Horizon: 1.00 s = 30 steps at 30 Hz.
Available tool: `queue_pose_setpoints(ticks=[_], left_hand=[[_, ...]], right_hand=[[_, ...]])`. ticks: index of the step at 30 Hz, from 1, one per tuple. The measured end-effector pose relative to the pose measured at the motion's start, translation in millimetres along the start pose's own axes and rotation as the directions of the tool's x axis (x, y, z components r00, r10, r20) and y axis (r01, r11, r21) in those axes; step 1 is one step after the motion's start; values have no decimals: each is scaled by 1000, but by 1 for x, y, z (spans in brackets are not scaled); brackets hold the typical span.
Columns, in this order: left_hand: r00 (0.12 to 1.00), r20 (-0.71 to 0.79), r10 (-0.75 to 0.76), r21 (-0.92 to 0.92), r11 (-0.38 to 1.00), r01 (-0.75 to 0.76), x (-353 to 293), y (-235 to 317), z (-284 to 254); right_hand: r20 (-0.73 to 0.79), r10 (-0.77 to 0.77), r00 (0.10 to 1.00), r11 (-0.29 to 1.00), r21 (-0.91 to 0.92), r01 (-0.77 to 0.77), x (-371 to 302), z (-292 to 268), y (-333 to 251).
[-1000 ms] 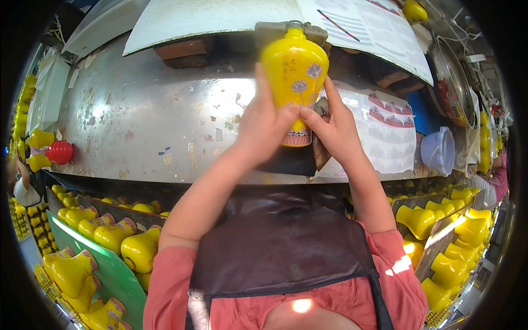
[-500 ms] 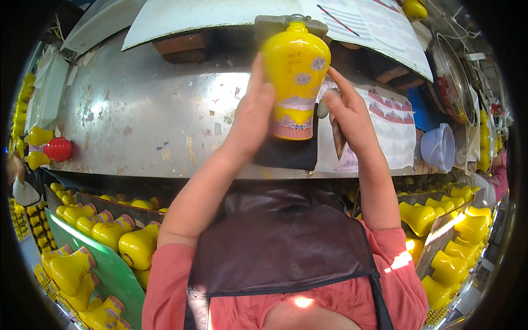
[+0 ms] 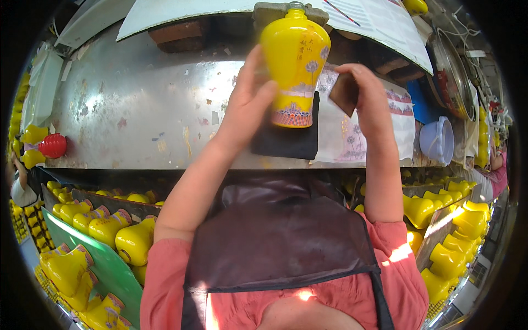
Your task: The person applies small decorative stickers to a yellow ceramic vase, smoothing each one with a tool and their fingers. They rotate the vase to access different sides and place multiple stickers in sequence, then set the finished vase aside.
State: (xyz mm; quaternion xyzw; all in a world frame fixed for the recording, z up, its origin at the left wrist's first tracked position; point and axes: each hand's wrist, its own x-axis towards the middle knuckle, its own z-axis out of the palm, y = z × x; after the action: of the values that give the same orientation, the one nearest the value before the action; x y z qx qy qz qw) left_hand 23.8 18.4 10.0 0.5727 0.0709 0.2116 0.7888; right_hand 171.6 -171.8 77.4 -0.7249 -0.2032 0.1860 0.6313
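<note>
Head view: yellow bottle [image 3: 294, 55] positioned over the counter [image 3: 126, 124], neck at the grey block [image 3: 267, 15], base above the black cloth [image 3: 283, 145]. Left hand [image 3: 246, 102] spread along its left side (firmness of grip cannot be told); right hand [image 3: 372, 96] pinches a flat brown piece [image 3: 344, 94], apart from the bottle. Step in hand, as judged: steadying the decorated bottle. Next contact would call for light, even pressure.
</note>
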Motion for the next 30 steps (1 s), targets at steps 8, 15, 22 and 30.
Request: queue_pose_setpoints(ticks=[8, 15, 22, 30], left_hand=[[1000, 3, -24, -34, 999, 24, 1, 8, 2], [1000, -14, -4, 9, 1000, 4, 3, 4, -4], [998, -21, -65, -102, 993, 63, 0, 8, -3], [990, -79, 116, 201, 975, -98, 24, 19, -1]], right_hand=[[-16, -766, 643, 505, -633, 586, -31, 28, 0], [528, -718, 453, 146, -523, 840, -47, 49, -27], [766, -500, 404, 127, -397, 909, -48, 66, -48], [576, -645, 502, 292, -421, 858, -48, 42, -39]])
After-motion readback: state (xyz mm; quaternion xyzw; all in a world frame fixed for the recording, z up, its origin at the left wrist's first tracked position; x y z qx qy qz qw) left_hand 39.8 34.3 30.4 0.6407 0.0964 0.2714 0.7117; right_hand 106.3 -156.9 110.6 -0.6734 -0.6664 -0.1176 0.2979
